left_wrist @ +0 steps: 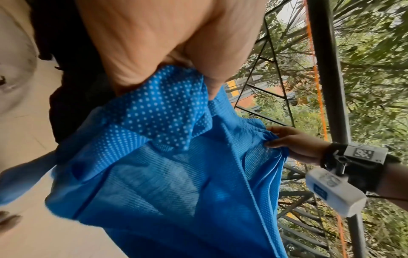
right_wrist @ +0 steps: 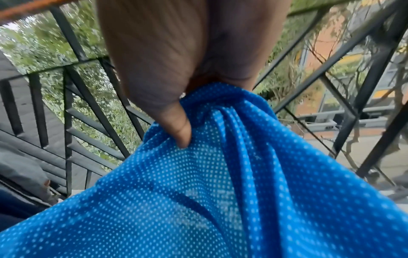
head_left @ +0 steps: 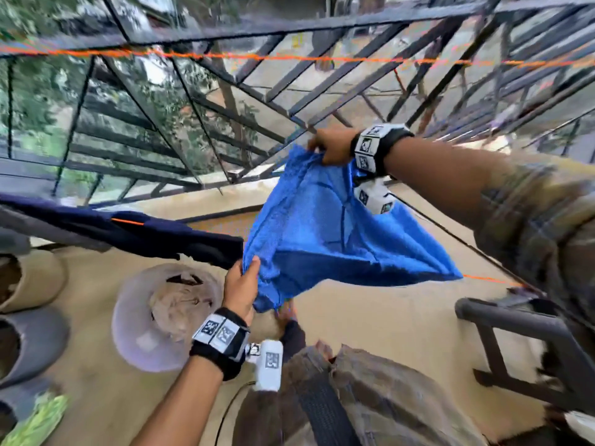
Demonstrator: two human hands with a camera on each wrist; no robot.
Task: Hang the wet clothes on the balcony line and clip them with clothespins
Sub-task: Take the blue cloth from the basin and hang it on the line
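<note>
both my hands, left [head_left: 240, 286] and right [head_left: 331, 146], pinch the blue cloth [head_left: 322, 233] in their fingers, spread below the orange line [head_left: 289, 57]. dark garment [head_left: 145, 235] already hangs; this one isn't hung or clipped yet.

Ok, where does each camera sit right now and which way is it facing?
Head: on the head, looking down and out at the blue cloth, orange line and railing; both forearms show.
Left wrist: along the left hand toward the railing; right hand shows too.
Right wrist: along the right hand at its grip; only that hand shows.
All three share the blue cloth and railing.
</note>
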